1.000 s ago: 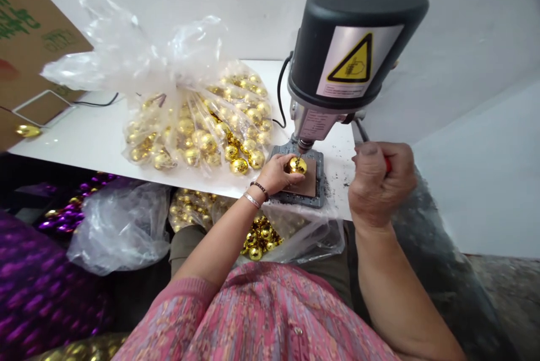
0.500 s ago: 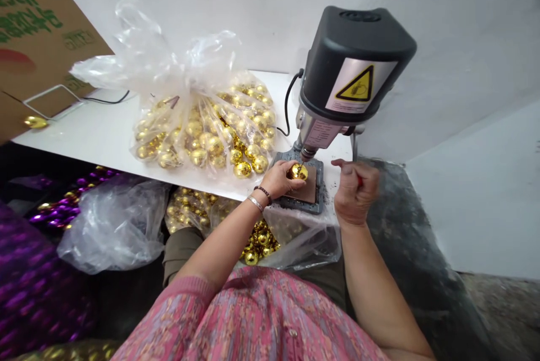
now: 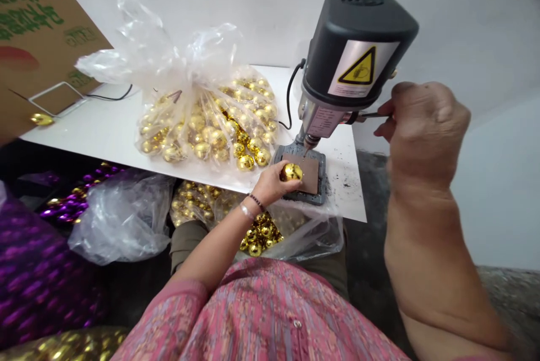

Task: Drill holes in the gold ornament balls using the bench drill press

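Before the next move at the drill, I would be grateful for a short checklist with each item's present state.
1. Left hand has a grip on the shiny round gold ball: ok.
2. Right hand is on the slim metal lever: ok.
3. Ball is off the thin metal drill bit: ok, a gap shows.
4. Left wrist is bare: not ok, a dark beaded bracelet and a silver bracelet are on it.
5. White tabletop is free of debris: not ok, dark crumbs lie beside the grey metal base.
6. Bit is at a standstill: cannot tell.
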